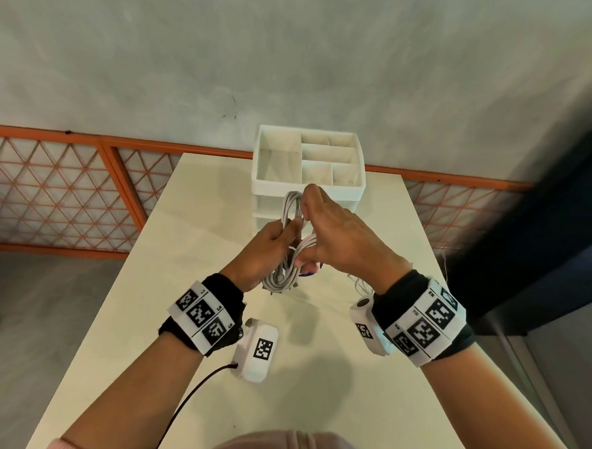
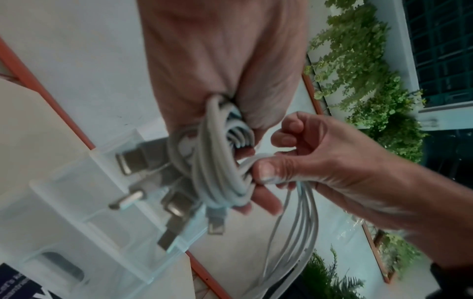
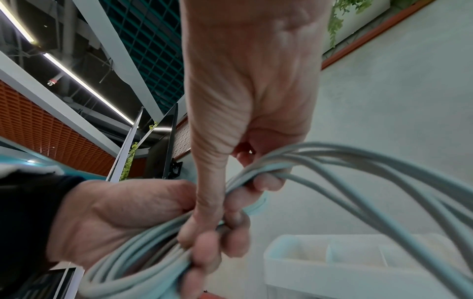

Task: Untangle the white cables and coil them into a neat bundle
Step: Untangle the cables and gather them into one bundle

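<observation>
Both fists hide the white cables' (image 1: pixel 290 245) middle crossing.

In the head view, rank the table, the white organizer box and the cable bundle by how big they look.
1. Table, clearly largest.
2. White organizer box.
3. Cable bundle, held in both hands, partly hidden and nearer the camera, so its true size against the box is unsure.

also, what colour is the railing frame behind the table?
Orange, with a lattice of thin diamond mesh inside the railing frame. The head view shows it best.
</observation>
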`<control>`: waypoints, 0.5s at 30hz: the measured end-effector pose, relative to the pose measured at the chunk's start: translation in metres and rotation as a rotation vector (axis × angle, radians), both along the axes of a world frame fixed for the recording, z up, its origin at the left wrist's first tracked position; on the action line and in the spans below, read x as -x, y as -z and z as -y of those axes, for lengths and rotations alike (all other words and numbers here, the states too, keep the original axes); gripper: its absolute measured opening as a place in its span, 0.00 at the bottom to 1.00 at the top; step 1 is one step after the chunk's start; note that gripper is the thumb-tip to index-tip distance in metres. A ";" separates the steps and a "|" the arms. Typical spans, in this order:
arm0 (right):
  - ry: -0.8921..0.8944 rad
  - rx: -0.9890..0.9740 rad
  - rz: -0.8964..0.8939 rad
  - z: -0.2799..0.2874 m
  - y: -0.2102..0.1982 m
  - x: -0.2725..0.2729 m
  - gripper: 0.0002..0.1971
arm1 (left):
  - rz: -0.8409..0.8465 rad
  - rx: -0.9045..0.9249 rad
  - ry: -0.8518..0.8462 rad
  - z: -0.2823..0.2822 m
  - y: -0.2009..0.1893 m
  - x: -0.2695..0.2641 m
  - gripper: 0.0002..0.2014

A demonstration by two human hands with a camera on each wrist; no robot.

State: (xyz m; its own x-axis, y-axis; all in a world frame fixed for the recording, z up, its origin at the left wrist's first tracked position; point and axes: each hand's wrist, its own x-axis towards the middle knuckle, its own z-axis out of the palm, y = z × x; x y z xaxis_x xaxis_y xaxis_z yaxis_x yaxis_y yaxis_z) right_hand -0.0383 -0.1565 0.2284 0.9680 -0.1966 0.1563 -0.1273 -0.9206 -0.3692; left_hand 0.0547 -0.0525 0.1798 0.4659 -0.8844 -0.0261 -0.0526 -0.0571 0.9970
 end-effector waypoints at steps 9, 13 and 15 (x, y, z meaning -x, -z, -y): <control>0.156 -0.160 -0.056 0.033 0.003 0.011 0.31 | 0.027 0.002 0.066 -0.009 0.001 -0.012 0.22; 0.050 -0.322 -0.295 0.052 0.007 0.017 0.15 | 0.016 -0.021 0.081 -0.014 0.006 -0.023 0.18; 0.000 -0.392 -0.340 0.051 0.006 0.018 0.13 | 0.013 -0.061 0.079 -0.013 0.010 -0.022 0.17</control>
State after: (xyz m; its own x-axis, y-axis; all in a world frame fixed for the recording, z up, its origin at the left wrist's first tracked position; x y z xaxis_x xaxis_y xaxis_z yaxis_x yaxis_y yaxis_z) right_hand -0.0558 -0.2071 0.2228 0.9513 -0.1773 -0.2523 -0.3000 -0.7215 -0.6240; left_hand 0.0765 -0.0391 0.1701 0.3950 -0.9156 -0.0754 -0.0722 -0.1127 0.9910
